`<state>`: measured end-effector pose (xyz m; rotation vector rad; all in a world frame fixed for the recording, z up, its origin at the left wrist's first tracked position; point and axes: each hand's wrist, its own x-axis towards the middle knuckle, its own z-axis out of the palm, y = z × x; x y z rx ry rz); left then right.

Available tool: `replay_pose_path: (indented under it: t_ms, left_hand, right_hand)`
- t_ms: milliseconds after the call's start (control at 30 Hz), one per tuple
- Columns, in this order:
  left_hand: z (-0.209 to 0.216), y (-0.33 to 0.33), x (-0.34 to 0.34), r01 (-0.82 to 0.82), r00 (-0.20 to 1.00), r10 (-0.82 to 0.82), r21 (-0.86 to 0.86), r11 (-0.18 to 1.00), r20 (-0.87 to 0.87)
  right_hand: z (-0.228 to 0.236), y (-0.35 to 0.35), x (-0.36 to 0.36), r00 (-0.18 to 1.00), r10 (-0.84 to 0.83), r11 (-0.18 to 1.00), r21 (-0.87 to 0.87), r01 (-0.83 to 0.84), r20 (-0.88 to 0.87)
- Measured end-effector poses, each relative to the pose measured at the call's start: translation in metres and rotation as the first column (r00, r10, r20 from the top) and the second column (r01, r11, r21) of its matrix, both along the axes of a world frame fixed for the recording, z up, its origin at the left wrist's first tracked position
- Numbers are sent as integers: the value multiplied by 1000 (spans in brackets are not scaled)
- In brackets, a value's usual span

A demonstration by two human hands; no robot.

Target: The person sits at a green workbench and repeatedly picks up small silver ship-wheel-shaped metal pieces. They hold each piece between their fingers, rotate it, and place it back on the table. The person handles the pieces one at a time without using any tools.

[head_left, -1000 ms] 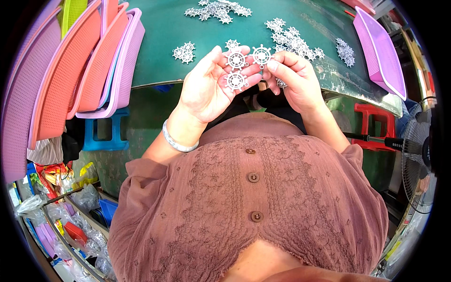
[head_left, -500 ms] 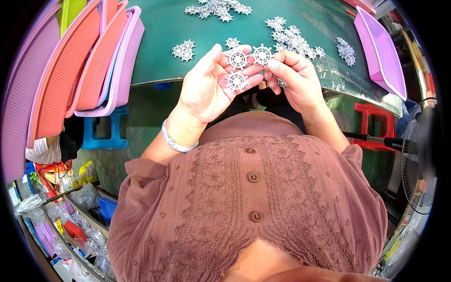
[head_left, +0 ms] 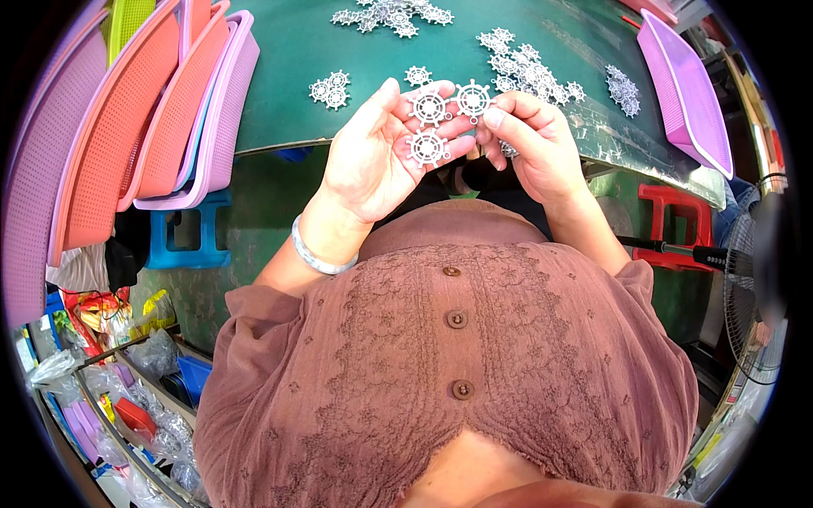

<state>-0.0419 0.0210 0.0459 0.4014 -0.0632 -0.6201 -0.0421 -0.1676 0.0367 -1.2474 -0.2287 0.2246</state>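
Note:
My left hand (head_left: 368, 157) is palm up with its fingers stretched out, holding two silvery ship's-wheel charms. The upper charm (head_left: 429, 108) lies across the fingers, and the lower charm (head_left: 427, 148) rests just below it. Close beside them, my right hand (head_left: 538, 140) pinches a third ship's-wheel charm (head_left: 473, 100) between thumb and finger. More wheel-shaped metal (head_left: 508, 149) shows under the curled right fingers, mostly hidden. Just beyond the left fingertips, a single charm (head_left: 417, 76) lies on the green table (head_left: 284, 102).
Heaps of similar charms lie at the table's far middle (head_left: 394, 15) and right of centre (head_left: 529, 72), with smaller clusters at left (head_left: 331, 90) and right (head_left: 623, 91). Stacked plastic baskets (head_left: 157, 110) crowd the left; a purple basket (head_left: 677, 93) sits right. Stools (head_left: 188, 241) and a fan (head_left: 741, 271) flank me.

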Motion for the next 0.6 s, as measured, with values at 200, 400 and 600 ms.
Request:
replay_pose_path:
  t_ms: [200, 400, 600]
  left_hand:
    - [1, -1, -1, -8, 1000, 8, 35, 999, -2]
    - [1, -2, -1, -2, 1000, 2, 27, 1000, 0]
    - [1, -3, -2, -6, 1000, 6, 49, 999, 2]
  right_hand:
    - [0, -1, -1, 1000, 5, 1000, -1, -5, 3]
    - [0, -1, -1, 1000, 3, 1000, -2, -3, 6]
    - [1, -2, -1, 1000, 16, 1000, -10, -16, -1]
